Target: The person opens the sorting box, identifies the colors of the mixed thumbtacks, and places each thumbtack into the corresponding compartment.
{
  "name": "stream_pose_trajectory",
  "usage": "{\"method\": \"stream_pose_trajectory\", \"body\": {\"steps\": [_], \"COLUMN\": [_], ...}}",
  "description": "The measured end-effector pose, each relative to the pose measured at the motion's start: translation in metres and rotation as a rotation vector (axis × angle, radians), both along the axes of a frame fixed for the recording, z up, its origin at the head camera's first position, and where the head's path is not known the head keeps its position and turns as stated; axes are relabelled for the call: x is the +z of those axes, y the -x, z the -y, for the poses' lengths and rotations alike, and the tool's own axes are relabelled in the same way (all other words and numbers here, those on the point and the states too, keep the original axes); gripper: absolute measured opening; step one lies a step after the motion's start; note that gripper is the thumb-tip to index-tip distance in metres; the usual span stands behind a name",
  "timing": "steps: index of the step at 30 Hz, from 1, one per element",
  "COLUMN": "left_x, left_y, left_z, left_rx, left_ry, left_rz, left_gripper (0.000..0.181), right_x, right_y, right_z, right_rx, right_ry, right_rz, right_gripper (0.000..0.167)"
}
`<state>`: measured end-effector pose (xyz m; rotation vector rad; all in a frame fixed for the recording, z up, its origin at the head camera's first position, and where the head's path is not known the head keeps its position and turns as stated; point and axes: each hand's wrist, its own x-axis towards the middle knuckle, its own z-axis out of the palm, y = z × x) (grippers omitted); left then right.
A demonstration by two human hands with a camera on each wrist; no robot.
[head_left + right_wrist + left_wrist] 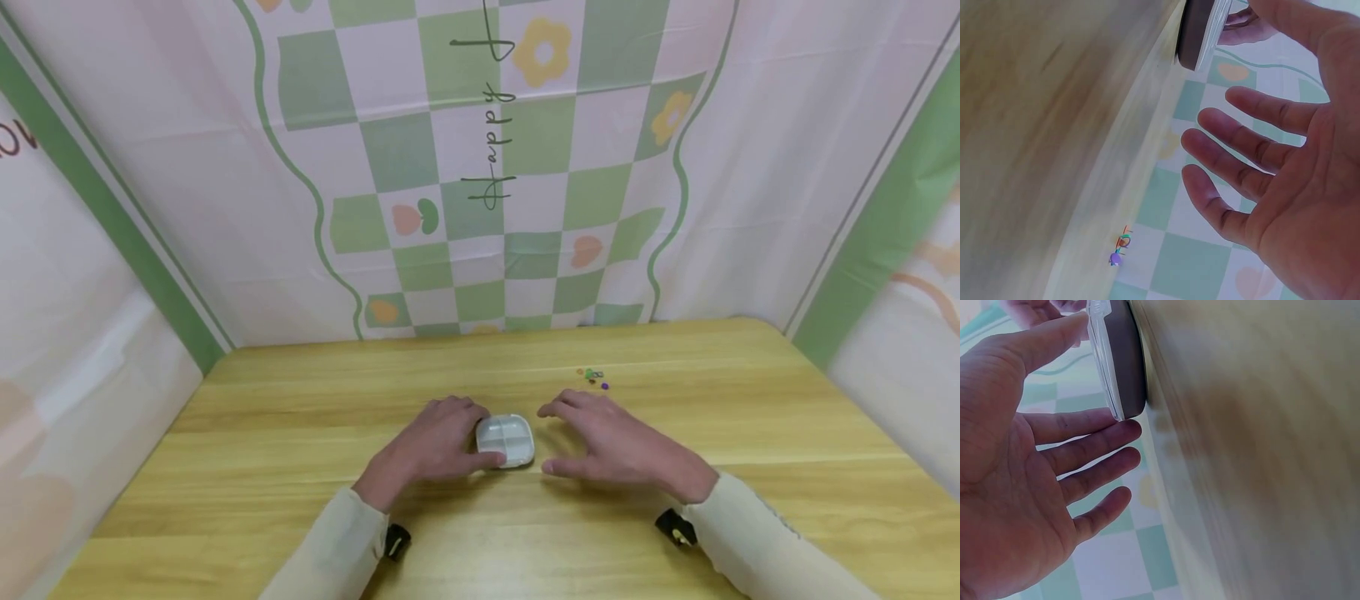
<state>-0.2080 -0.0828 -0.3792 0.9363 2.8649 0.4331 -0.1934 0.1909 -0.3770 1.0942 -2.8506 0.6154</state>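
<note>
A small rounded box (516, 435) with a clear lid and a divided inside lies flat on the table; its dark side (1127, 359) shows in the left wrist view. My left hand (442, 442) holds it by the left side, thumb at the near edge and index finger at the far corner, the other fingers spread. To the right of the box, my right hand (611, 442) hovers with fingers apart and touches nothing. In the right wrist view the box (1197, 31) is beyond the fingertips of this hand (1291, 162).
Several tiny coloured pieces (591, 375) lie on the wooden table (300, 400) behind my right hand, a purple one (605, 386) among them. A patterned cloth (465, 167) hangs at the table's back edge, with more cloth at both sides.
</note>
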Motion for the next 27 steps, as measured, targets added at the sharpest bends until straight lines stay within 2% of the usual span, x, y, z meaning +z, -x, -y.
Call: {"method": "stream_pose_trajectory", "body": {"steps": [14, 20, 27], "left_x": [-0.001, -0.001, -0.002], "left_y": [-0.005, -0.008, -0.010], "left_z": [-0.007, -0.009, -0.012], "left_rx": [-0.004, -0.011, -0.007], "left_ry": [0.025, 0.027, 0.033], "left_rz": [-0.012, -0.005, -0.009], "left_gripper": [0.064, 0.064, 0.064], "right_x": [0.002, 0.002, -0.001], "right_y": [-0.007, -0.010, -0.012], "right_z": [0.008, 0.011, 0.014], "right_rx": [0.013, 0.022, 0.018], "right_ry": [-0.021, -0.037, -0.059], "right_rz": [0.058, 0.058, 0.048], "right_gripper": [0.075, 0.079, 0.076]}}
